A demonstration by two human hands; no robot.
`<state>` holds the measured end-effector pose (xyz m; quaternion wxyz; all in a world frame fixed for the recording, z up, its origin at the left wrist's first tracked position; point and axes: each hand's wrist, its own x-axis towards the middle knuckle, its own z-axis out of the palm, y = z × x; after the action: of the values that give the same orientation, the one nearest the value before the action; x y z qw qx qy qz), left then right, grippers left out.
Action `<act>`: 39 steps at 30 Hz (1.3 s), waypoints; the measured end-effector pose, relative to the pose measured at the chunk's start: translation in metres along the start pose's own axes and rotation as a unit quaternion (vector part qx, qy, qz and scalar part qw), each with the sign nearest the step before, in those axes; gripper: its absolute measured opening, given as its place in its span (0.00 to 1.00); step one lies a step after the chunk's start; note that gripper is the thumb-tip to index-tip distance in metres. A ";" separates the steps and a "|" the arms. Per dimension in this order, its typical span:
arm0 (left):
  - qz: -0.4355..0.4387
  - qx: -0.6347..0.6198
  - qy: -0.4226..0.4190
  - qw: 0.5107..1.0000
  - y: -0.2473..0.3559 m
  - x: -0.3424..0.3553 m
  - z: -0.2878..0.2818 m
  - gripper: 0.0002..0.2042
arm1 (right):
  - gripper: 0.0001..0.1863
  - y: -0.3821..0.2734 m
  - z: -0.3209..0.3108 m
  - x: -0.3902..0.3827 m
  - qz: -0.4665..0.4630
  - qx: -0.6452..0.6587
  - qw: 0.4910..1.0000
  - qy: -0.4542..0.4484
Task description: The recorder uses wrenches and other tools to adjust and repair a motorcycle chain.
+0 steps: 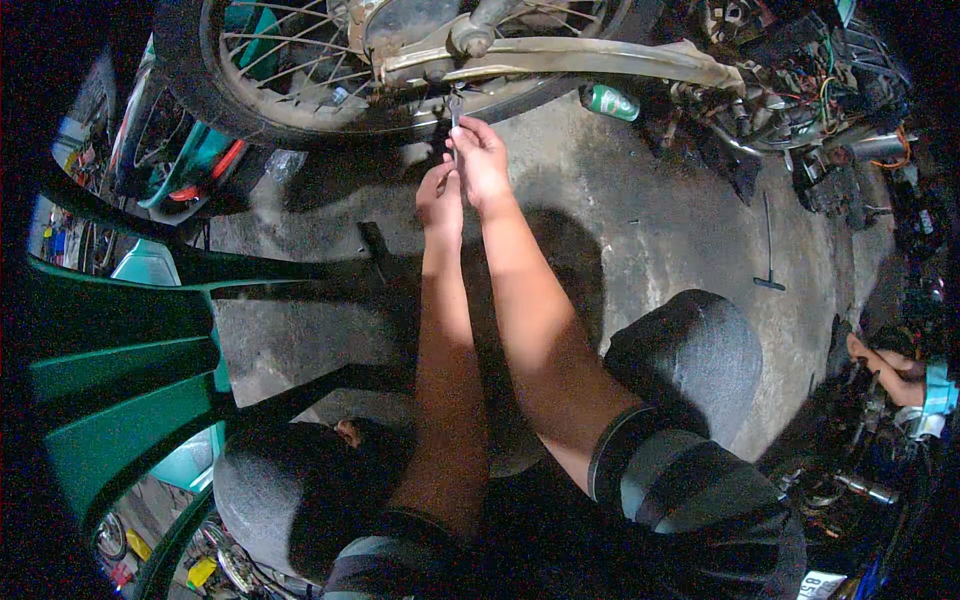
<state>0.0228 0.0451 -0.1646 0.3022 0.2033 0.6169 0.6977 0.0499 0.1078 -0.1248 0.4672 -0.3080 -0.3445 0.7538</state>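
My right hand grips a metal wrench that points upward, its upper end at or close to a small fitting under the swingarm of a motorcycle's spoked wheel; whether it sits on a nut I cannot tell. Just below and to the left, my left hand has its fingers curled and pinched at the wrench's lower end. The wheel's black tire arches across the top of the view above both hands.
A green can lies under the motorcycle. A T-handled tool lies on the concrete floor. A green plastic chair stands at left. Engine parts and wires are at upper right. Another person's arm is at far right.
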 end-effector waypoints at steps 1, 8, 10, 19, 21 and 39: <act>-0.006 -0.033 -0.001 0.999 0.000 -0.001 0.004 0.07 | 0.11 0.000 -0.003 0.002 -0.010 -0.028 1.000 0.001; -0.053 -0.018 0.022 0.998 -0.015 0.000 -0.007 0.07 | 0.10 -0.002 0.011 0.002 -0.022 0.044 0.999 0.013; -0.077 -0.041 0.037 0.995 -0.008 -0.005 0.006 0.07 | 0.10 -0.004 0.002 0.008 -0.027 0.040 0.998 0.031; -0.169 -0.191 0.070 0.964 0.009 -0.006 -0.001 0.06 | 0.08 -0.006 0.012 0.008 -0.048 0.094 0.994 0.007; -0.159 -0.208 0.077 0.962 0.013 -0.007 -0.003 0.06 | 0.08 -0.007 0.017 0.006 -0.047 0.094 0.994 0.011; -0.136 -0.225 0.026 0.964 0.035 0.007 -0.009 0.15 | 0.11 0.002 0.029 0.021 -0.012 0.118 0.993 0.013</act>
<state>0.0059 0.0408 -0.1321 0.4160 0.0257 0.4733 0.7761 0.0187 0.1201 -0.1126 0.5138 -0.2559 -0.2508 0.7795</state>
